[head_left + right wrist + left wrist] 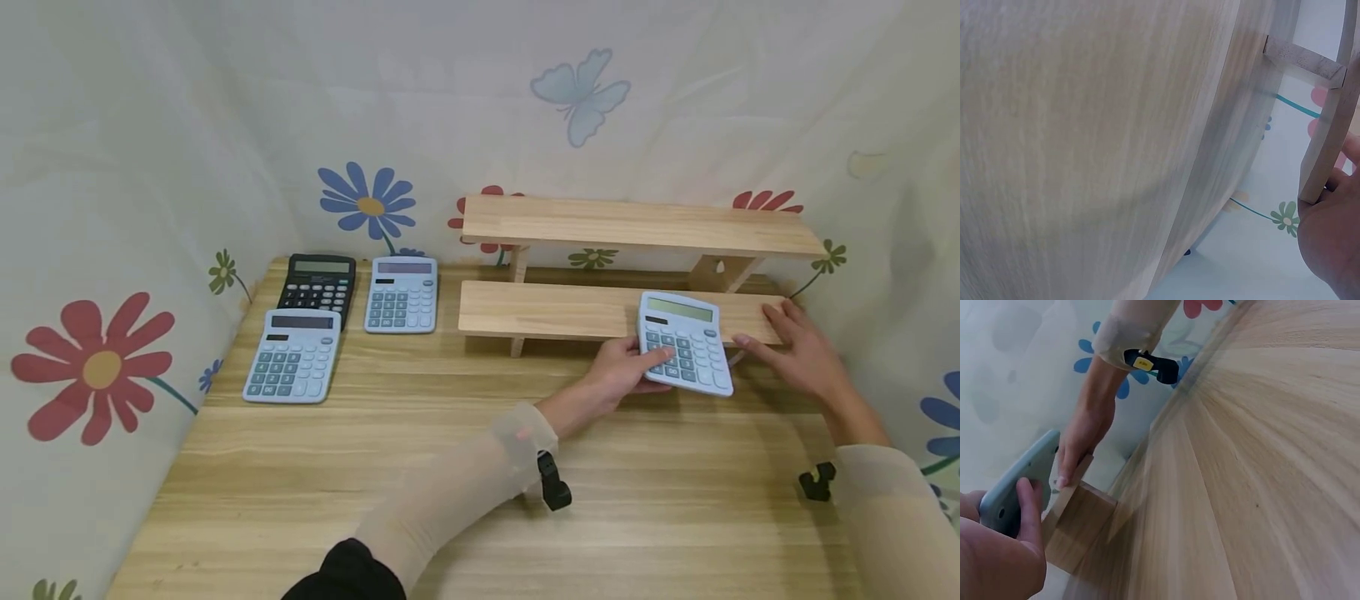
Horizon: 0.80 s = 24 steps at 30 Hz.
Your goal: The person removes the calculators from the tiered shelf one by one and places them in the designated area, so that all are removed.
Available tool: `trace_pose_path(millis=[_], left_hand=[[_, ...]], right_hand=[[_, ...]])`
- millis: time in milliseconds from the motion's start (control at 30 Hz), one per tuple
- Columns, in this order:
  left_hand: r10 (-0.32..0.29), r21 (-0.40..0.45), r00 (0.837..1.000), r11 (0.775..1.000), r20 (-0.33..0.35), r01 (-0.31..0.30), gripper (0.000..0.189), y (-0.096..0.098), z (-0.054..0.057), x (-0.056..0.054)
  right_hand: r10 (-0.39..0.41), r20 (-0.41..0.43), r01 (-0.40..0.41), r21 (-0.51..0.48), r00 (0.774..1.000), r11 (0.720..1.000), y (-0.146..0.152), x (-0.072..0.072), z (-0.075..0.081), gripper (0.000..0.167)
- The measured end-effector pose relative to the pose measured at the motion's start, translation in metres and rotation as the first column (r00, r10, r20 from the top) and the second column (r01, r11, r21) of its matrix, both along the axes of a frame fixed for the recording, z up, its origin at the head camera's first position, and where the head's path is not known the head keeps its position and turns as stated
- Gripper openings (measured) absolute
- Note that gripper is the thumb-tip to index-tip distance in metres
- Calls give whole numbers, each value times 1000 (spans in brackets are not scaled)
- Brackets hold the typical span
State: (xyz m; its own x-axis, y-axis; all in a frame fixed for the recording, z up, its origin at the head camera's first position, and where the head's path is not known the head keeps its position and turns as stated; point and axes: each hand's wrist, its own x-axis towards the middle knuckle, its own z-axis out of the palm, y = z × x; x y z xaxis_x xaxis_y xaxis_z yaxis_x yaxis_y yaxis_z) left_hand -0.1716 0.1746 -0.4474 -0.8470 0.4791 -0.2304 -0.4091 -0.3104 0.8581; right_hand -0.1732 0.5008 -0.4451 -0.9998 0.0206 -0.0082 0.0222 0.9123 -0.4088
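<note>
In the head view, my left hand (618,371) grips a light-blue calculator (684,343) by its lower left side, thumb across the keys. The calculator is tilted face up over the right part of the lower tier of a two-tier wooden shelf (547,308). In the left wrist view, fingers (1032,515) support the calculator's back (1025,472). My right hand (806,354) rests on the right end of the lower tier, thumb and fingers spread. From the right wrist, this hand (1335,234) touches the board's end (1319,169), fingertips partly hidden.
On the left of the wooden table (420,467) lie a black calculator (318,283) and a light-blue calculator (292,357) overlapping its lower part. Another light-blue calculator (401,294) lies beside them. The shelf's upper tier (637,223) stands behind, near the flowered cloth backdrop (450,100).
</note>
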Motion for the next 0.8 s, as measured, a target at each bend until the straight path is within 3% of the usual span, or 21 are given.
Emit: trace_pose_path(millis=[167, 367, 600, 800], left_hand=[[-74, -5, 995, 997, -64, 74, 19, -18, 4, -4], [-152, -59, 974, 988, -170, 144, 23, -55, 9, -10], [-161, -149, 958, 980, -237, 128, 30, -106, 17, -15], [-154, -209, 960, 972, -235, 105, 41, -152, 22, -19]], right_hand=[[3, -2, -3, -6, 1000, 1000, 1, 0, 1, 95], [7, 10, -7, -16, 1000, 1000, 0, 1, 2, 95], [29, -7, -29, -34, 1000, 999, 2, 1, 1, 91], [29, -4, -29, -36, 1000, 999, 1, 1, 4, 92]])
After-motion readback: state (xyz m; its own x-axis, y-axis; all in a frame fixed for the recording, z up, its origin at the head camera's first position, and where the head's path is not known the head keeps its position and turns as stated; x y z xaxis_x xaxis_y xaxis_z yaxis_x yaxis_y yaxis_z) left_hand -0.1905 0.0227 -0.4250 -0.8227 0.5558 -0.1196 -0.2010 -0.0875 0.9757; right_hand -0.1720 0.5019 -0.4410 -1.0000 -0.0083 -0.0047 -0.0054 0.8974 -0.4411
